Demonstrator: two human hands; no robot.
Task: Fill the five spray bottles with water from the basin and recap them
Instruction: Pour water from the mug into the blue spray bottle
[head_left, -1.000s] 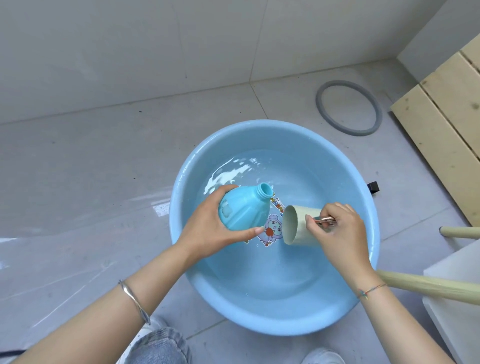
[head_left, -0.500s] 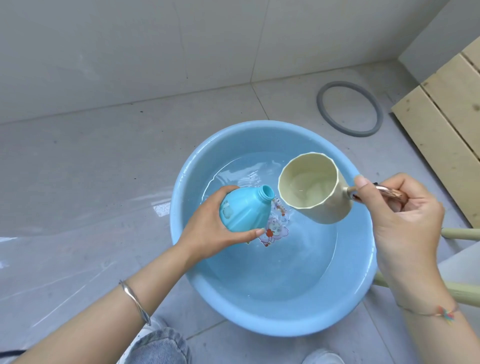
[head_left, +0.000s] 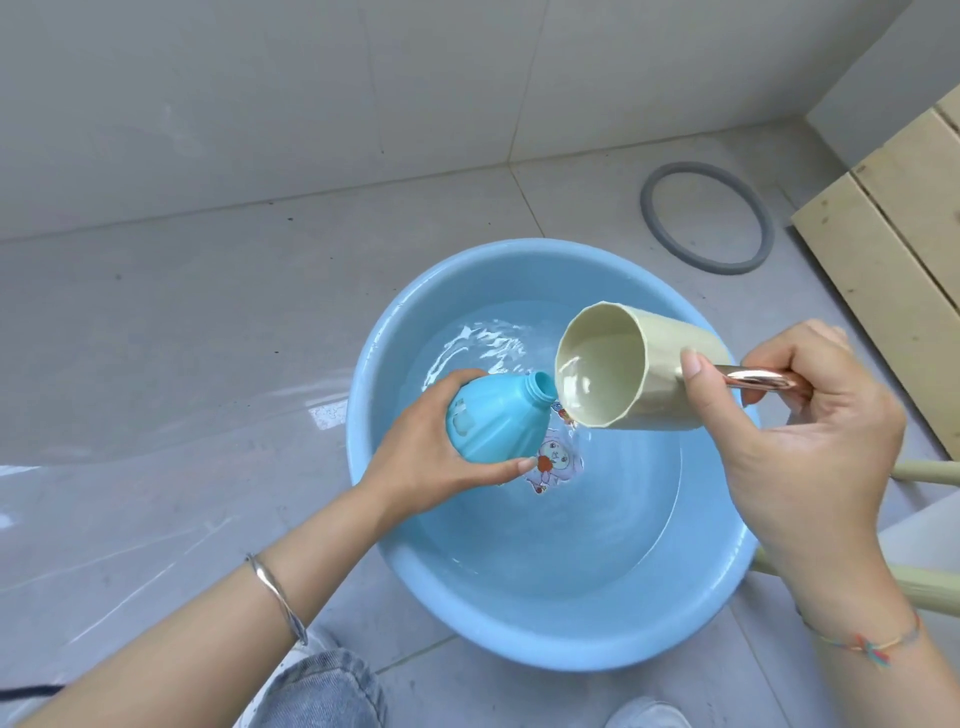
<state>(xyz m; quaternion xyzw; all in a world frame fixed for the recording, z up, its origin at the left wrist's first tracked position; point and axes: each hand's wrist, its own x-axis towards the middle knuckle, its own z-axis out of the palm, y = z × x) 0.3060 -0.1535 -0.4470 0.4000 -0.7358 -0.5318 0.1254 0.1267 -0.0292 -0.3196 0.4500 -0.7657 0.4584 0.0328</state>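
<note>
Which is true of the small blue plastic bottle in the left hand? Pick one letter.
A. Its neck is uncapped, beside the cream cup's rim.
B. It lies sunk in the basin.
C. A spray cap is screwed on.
A: the small blue plastic bottle, gripped by the left hand, shows an open threaded neck right beside the rim of the cream plastic cup.

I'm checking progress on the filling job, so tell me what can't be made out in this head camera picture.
- Water level inside the blue bottle: its opaque wall and the left hand hide it.
- Whether water enters the neck: any stream from the cup is too faint.
- The other four bottles and caps: outside the frame.
- The cup handle: partly covered by the right hand.
</note>
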